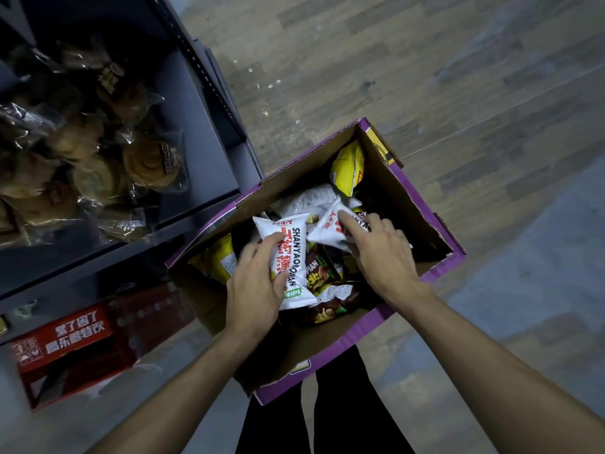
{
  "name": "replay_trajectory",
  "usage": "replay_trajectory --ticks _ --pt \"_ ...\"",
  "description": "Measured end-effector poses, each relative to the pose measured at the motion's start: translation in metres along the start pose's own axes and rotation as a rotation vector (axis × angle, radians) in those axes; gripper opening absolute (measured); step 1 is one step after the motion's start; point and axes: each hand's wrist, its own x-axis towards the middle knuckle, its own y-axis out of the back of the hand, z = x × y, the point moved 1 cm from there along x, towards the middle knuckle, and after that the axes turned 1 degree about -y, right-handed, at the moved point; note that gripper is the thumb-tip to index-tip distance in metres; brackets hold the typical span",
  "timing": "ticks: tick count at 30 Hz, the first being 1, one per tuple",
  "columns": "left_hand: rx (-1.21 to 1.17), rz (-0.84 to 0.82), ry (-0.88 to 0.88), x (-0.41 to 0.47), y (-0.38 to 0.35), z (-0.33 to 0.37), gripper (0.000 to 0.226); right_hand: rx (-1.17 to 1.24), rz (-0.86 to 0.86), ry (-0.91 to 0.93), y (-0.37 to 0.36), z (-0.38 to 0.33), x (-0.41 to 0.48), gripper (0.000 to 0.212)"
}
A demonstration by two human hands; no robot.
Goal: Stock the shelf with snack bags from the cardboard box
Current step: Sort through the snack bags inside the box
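An open cardboard box (422, 204) with purple outer sides stands on the floor below me, holding several snack bags. My left hand (255, 286) grips a white bag with red lettering (294, 253) at the box's middle. My right hand (376, 250) lies over a second white bag (327, 227), its forefinger stretched along the bag and the other fingers curled at its edge. Yellow bags (348, 167) and brown bags (330, 304) lie around them. The dark shelf (196, 204) is at the left.
Clear-wrapped pastries (144, 158) fill the shelf board at upper left. A red carton (68, 342) sits on the bottom level under it. Wood-look floor (425, 77) stretches beyond the box. My dark-trousered legs (327, 414) stand just behind the box's near edge.
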Motion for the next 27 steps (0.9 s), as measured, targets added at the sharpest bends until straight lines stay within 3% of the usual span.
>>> replay_trajectory --ticks 3,8,13,18,27 --pt "-0.011 0.012 -0.028 0.012 -0.002 0.007 0.061 0.030 0.057 -0.076 0.009 0.002 0.002 0.054" --pt "0.029 0.030 -0.020 0.038 -0.021 0.013 0.064 0.127 -0.037 -0.228 0.005 -0.014 0.004 0.046" --pt "0.097 0.027 0.038 0.059 -0.051 0.008 0.067 0.171 -0.153 -0.373 -0.026 -0.028 -0.001 0.052" --pt "0.159 0.017 0.138 0.058 -0.067 -0.009 0.071 0.108 -0.334 -0.360 -0.045 -0.033 -0.003 0.085" --pt "0.006 -0.020 0.233 0.050 -0.073 -0.004 0.080 0.111 -0.387 -0.359 -0.051 -0.034 0.000 0.080"
